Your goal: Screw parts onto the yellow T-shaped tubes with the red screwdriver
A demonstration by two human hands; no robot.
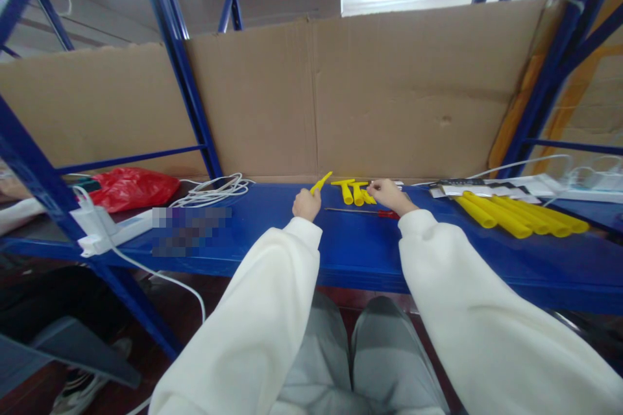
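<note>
The left hand (306, 205) closes its grip around a yellow piece (322, 181) above the blue desk (360, 253). The right hand (387, 195), its grip unclear, is beside yellow T-shaped parts (347, 194), behind a red-handled screwdriver (384, 213).

On a blue metal tabletop (360, 243), the left grip (306, 205) is holding a slim yellow plastic piece (321, 182), its tip pointing toward 1 o'clock. Short yellow T-shaped plastic pieces (358, 195) are lying at the right grip's (387, 192) 9 o'clock. Long yellow tubes (496, 214) are lying toward 3 o'clock, a crumpled red plastic bag (139, 189) toward 9.
</note>
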